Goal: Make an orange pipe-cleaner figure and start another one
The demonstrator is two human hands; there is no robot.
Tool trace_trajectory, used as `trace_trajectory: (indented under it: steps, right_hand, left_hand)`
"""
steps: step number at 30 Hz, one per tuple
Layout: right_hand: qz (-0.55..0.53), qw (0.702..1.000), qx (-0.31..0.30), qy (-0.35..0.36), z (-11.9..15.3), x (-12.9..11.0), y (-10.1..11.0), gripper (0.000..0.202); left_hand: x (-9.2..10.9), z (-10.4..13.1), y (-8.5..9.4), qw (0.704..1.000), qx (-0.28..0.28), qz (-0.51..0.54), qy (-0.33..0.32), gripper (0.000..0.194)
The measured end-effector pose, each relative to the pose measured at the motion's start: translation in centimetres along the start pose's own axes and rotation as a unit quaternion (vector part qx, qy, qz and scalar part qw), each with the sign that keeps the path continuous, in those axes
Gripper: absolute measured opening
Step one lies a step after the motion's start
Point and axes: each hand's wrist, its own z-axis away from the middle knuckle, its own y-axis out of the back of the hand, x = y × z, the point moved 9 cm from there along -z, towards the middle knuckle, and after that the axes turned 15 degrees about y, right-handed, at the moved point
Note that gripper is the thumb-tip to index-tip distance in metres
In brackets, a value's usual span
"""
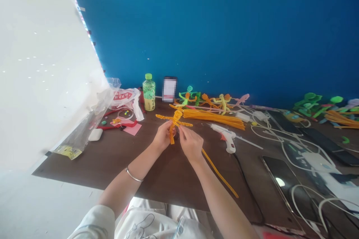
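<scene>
An orange pipe-cleaner figure (pixel 176 117) with a round head and two arms spread sideways is held up above the dark table. My left hand (pixel 163 135) is closed around its lower body, where short orange ends hang down. My right hand (pixel 192 142) pinches at the figure's right side; its fingertips partly hide what they grip. A loose orange pipe cleaner (pixel 220 173) runs from behind my right hand toward the table's front. Behind the figure lies a bundle of orange pipe cleaners (pixel 214 118).
A white glue gun (pixel 226 136) with a black cord lies to the right, near a phone (pixel 288 186) and tangled white cables (pixel 283 138). Finished pipe-cleaner figures (pixel 223 101) stand along the blue wall. Leftward are a green-capped bottle (pixel 149 93), plastic bags (pixel 123 99) and red-handled pliers (pixel 126 124).
</scene>
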Motion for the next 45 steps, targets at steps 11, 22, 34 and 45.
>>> trace_trajectory:
  steps: [11, 22, 34, 45]
  right_hand:
    - [-0.044, 0.994, 0.024, -0.097, 0.4, 2.5, -0.9, 0.023]
    - [-0.278, 0.935, -0.082, -0.206, -0.2, 6.2, -2.1, 0.025]
    - [-0.341, 0.924, -0.080, -0.156, -0.4, 2.7, -2.3, 0.032]
    - [-0.388, 0.908, -0.037, -0.154, -0.5, 3.0, -2.3, 0.020]
  left_hand:
    - [-0.8, 0.0, -0.5, 0.994, -0.035, 0.080, 0.065, 0.008]
    - [-2.2, 0.0, -0.9, 0.984, -0.096, 0.016, 0.152, 0.004]
    - [-1.0, -0.4, -0.3, 0.990, -0.066, 0.067, 0.103, 0.004]
    - [-2.5, 0.1, -1.1, 0.980, -0.080, 0.049, 0.176, 0.008]
